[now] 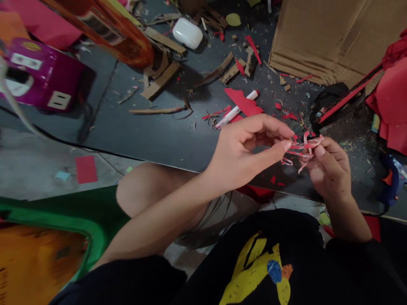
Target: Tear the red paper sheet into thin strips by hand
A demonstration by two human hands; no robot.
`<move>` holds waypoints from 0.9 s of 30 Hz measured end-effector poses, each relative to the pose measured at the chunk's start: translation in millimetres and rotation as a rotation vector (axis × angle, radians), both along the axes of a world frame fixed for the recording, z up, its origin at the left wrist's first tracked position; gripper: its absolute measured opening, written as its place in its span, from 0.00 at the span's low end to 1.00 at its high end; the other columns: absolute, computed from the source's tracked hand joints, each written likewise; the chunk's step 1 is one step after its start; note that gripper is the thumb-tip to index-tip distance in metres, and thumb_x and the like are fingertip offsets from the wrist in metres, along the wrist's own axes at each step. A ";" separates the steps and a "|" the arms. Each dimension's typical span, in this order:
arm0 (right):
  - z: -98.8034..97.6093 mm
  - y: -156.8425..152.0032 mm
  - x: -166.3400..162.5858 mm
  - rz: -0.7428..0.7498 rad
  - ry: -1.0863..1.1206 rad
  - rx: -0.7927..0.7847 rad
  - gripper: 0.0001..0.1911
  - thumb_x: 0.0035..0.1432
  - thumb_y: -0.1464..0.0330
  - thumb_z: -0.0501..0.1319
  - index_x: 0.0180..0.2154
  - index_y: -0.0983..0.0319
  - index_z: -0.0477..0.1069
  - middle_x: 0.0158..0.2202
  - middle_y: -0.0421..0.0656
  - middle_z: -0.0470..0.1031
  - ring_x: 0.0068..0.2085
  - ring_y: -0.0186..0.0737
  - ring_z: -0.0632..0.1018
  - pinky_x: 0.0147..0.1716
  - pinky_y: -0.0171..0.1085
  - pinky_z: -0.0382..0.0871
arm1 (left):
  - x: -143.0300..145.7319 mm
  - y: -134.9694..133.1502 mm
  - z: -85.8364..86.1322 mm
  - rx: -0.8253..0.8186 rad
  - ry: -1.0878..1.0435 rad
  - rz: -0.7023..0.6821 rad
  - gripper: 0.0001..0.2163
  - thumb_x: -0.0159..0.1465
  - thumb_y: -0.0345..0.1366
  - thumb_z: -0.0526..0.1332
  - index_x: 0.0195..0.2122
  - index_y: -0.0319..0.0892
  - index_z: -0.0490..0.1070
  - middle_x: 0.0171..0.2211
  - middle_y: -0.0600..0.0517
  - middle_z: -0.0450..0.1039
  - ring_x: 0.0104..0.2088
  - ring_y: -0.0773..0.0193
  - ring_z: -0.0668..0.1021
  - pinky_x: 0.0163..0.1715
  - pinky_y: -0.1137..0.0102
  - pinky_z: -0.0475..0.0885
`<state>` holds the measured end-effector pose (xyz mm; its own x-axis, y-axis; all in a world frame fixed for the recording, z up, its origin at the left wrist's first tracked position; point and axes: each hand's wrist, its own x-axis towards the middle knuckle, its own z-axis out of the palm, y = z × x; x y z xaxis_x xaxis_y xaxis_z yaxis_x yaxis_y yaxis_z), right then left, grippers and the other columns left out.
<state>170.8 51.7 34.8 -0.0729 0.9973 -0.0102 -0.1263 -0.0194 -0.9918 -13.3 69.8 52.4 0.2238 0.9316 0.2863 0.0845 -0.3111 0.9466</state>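
Above the table's near edge, my left hand (237, 154) pinches one end of a small tangle of thin pink-and-red strips (307, 146) between thumb and fingertips. The other end is gripped by the thumb and curled fingers of my right hand (333, 171). Several loose ends of the strips stick out between the two hands; their material is too small to tell. Behind my left hand lie a white marker (237, 110) with a red cap and a cut piece of red paper (244, 103) across it.
Cardboard scraps (162, 80) and red paper bits litter the dark table (117, 131). A cardboard sheet (337, 38) stands at the back right. Around lie a white case (187, 33), an orange bottle (127, 42), a purple box with a cable (47, 74) and a blue glue gun (391, 182).
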 end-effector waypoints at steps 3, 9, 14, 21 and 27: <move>1.3 -2.1 -0.4 0.006 0.012 0.023 0.10 0.55 0.56 0.66 0.34 0.55 0.75 0.28 0.35 0.77 0.26 0.31 0.77 0.27 0.33 0.75 | 0.3 0.6 0.4 0.071 0.009 0.023 0.04 0.61 0.25 0.63 0.35 0.40 0.72 0.32 0.56 0.79 0.31 0.72 0.80 0.32 0.79 0.77; -0.1 -8.7 -1.6 0.003 -0.049 0.125 0.06 0.56 0.64 0.67 0.38 0.52 0.77 0.31 0.35 0.79 0.29 0.31 0.79 0.28 0.32 0.76 | 2.8 1.8 -1.4 0.344 0.130 0.042 0.02 0.61 0.26 0.64 0.34 0.38 0.73 0.32 0.53 0.79 0.33 0.71 0.80 0.36 0.76 0.76; -0.8 -11.8 -2.1 -0.022 -0.261 0.373 0.11 0.56 0.73 0.65 0.41 0.53 0.76 0.33 0.36 0.80 0.33 0.32 0.79 0.33 0.33 0.75 | -0.6 2.5 -3.1 0.736 0.385 0.116 0.02 0.61 0.29 0.65 0.34 0.41 0.73 0.32 0.52 0.79 0.30 0.68 0.80 0.33 0.73 0.76; 6.4 -9.5 -0.9 -0.028 -0.517 0.527 0.10 0.55 0.76 0.64 0.38 0.57 0.74 0.30 0.37 0.78 0.30 0.31 0.78 0.30 0.32 0.74 | -7.5 10.7 -10.1 0.954 0.511 0.083 0.02 0.63 0.30 0.63 0.35 0.43 0.73 0.29 0.56 0.78 0.27 0.70 0.78 0.29 0.74 0.75; 7.3 -5.1 0.0 0.000 -0.651 0.634 0.07 0.55 0.75 0.65 0.36 0.58 0.74 0.30 0.37 0.79 0.31 0.32 0.78 0.31 0.33 0.74 | -10.4 12.3 -7.6 0.966 0.617 0.055 0.06 0.64 0.29 0.61 0.32 0.44 0.75 0.26 0.56 0.76 0.27 0.70 0.78 0.25 0.76 0.72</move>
